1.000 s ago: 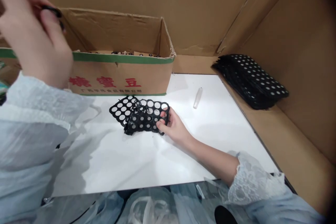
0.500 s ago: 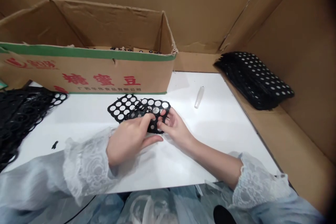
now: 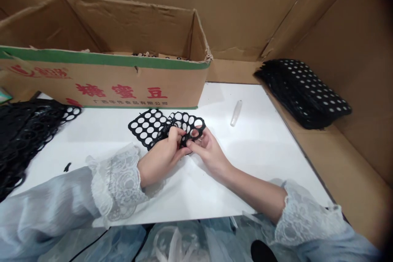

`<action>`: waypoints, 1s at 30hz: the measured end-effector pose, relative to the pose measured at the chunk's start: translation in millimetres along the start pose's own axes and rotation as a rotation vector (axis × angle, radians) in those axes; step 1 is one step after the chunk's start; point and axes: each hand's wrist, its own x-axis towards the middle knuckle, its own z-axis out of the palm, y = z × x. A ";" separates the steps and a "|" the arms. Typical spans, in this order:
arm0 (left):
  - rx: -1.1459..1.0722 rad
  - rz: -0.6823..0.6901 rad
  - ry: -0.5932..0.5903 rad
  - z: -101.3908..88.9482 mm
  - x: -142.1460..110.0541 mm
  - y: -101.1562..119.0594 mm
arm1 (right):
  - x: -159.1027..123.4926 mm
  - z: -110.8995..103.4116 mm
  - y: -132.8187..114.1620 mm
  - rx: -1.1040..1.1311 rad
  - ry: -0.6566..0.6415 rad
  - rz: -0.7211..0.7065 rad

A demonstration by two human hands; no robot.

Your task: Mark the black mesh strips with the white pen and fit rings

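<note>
A black sheet with rows of round holes is pinched between my two hands over the white table. My left hand is closed on its near left part, thumb pointing right. My right hand grips its right edge between thumb and fingers, some fingers hidden behind the sheet. The held part is bent and bunched in the middle. To its left a flat black perforated piece lies on the table; whether it joins the held sheet I cannot tell.
A large cardboard box stands behind my hands. Black perforated sheets are heaped on the left, and a stack of white-dotted black sheets lies at the right. A small translucent tool and a black scrap rest on the white table.
My left hand has closed its thumb and fingers onto the sheet and shifted slightly right. The held sheet is now more folded and bunched. The camera view has shifted a little.
</note>
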 end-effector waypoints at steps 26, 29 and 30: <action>-0.079 -0.014 0.024 -8.9 -2.2 -2.2 | -6.1 1.9 -1.0 -0.023 -0.063 0.100; -0.239 0.008 0.013 -14.7 2.2 -4.7 | -5.1 2.7 0.8 0.055 -0.072 0.110; -0.252 -0.001 0.037 -16.8 4.4 -5.2 | -4.9 3.2 1.7 0.077 -0.082 0.109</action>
